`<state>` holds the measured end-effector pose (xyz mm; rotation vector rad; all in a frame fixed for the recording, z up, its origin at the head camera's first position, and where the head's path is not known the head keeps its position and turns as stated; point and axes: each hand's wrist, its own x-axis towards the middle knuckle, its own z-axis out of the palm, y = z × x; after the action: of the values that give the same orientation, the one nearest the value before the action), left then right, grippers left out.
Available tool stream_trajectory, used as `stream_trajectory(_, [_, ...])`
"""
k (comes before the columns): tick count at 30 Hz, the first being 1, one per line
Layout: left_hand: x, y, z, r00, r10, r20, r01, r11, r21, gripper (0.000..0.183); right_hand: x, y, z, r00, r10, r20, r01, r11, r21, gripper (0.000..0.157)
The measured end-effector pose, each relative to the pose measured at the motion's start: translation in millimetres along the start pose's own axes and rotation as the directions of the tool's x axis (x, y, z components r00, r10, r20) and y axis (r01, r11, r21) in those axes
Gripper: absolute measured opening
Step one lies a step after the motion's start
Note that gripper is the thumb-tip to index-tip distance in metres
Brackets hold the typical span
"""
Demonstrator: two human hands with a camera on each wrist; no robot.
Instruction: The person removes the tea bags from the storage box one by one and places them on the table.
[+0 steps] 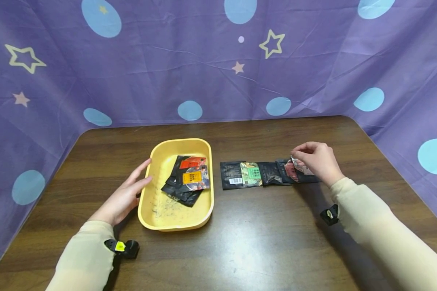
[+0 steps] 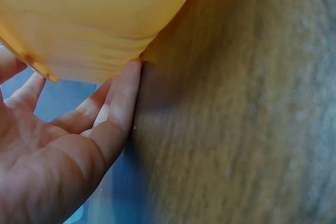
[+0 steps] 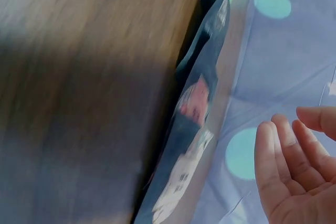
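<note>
My left hand [image 1: 118,200] rests its extended fingers against the left side of a yellow plastic tub [image 1: 175,227]; in the left wrist view the fingertips touch the tub's outer wall [image 2: 105,19]. Inside lie several black sachets, among them one with an orange label [image 1: 192,178] and one with a red label [image 1: 193,162]. To the right, black sachets overlap in a row, including one with a green label [image 1: 254,173] and one with a pink label [image 1: 290,171]. Above the row's right end hovers my right hand [image 1: 322,163], its fingers loosely bent and holding nothing in the right wrist view.
Everything stands on a brown wooden table [image 1: 247,242], with glare near its front. A purple curtain [image 1: 211,72] with stars and blue dots hangs behind it. Black wrist cameras [image 1: 131,249] are worn on both sleeves.
</note>
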<state>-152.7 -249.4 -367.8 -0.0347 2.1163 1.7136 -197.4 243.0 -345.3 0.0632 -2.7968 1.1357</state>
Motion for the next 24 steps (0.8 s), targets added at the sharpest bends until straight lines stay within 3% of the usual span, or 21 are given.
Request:
stream_trajectory(6, [0.1, 0.4, 0.0, 1.0, 0.002, 0.001, -0.002, 1.0, 0.002, 0.067, -1, -16, 10.1, 0.997, -0.075, -0.01, 0.075, 0.997, 0.001, 0.023])
stream_trajectory(17, [0.2, -0.2, -0.3, 1.0, 0.004, 0.005, -0.004, 1.0, 0.002, 0.066, -4, -46, 23.2, 0.995, -0.073, 0.064, 0.064, 0.99, 0.129, 0.02])
stream_trajectory(24, [0.5, -1.0, 0.1, 1.0, 0.018, 0.01, -0.018, 1.0, -0.007, 0.066, -5, -61, 35.6, 0.981, -0.196, 0.004, 0.196, 0.979, 0.056, 0.014])
